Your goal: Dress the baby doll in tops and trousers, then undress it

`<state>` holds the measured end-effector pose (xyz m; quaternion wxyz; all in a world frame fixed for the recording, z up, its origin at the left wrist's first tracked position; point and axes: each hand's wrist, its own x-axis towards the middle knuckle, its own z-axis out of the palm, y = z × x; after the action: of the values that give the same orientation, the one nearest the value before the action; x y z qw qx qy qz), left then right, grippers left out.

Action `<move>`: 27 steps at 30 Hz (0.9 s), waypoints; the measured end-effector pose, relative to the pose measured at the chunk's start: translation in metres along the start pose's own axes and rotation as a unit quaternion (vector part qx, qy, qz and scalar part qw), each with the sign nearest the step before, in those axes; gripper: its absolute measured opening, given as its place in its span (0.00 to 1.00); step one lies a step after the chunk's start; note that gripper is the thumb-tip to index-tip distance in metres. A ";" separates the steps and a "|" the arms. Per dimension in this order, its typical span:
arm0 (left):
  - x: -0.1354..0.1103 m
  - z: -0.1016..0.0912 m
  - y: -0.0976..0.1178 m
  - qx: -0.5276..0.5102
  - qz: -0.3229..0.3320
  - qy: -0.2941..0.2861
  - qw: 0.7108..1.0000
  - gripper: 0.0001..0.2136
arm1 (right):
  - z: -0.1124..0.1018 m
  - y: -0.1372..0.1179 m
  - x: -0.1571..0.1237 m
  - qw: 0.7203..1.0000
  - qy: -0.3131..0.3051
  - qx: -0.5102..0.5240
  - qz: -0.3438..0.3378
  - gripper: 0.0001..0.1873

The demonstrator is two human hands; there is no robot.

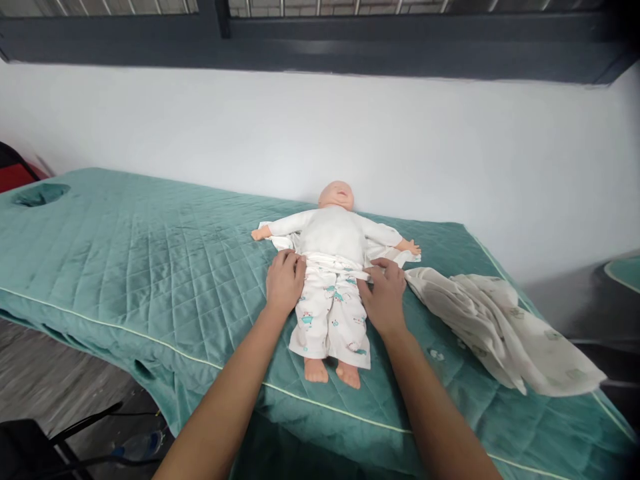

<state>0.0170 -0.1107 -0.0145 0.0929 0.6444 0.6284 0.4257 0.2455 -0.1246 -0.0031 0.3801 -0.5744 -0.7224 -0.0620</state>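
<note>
From where I stand, the doll (333, 241) lies on its back on the green quilted bed (175, 253), head towards the wall (300, 120) and bare feet towards the person, arms stretched out wide. It has on a white top (320, 230) and white trousers (333, 313) with small green prints, and a pale cloth (285, 242) peeks out flat beneath both its arms. The person's left hand (286, 280) is against one side of the doll's waist, fingers bent over the trouser top; the right hand (386, 291) is at the opposite side, thumb and fingers about the bunched waistband (345, 269). Both hands touch the clothing there, though from here I can't tell whether either is really pinching it or just resting on it. A crumpled white sheet (495, 327) lies beside the doll, past the right hand. Beyond the doll's head, above the wall, runs a dark window frame (400, 43).
</note>
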 end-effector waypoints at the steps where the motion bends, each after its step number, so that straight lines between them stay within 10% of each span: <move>1: 0.000 0.000 0.000 0.003 0.001 0.000 1.000 0.15 | -0.003 -0.002 -0.004 1.000 -0.005 0.012 0.000 0.04; 27: 0.020 -0.001 0.013 -0.129 -0.059 -0.041 0.989 0.13 | 0.013 0.003 0.022 0.968 -0.085 0.230 0.044 0.08</move>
<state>0.0227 -0.0955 0.0028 0.2256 0.6060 0.6007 0.4701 0.2404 -0.0992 0.0004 0.4413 -0.5060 -0.7207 0.1724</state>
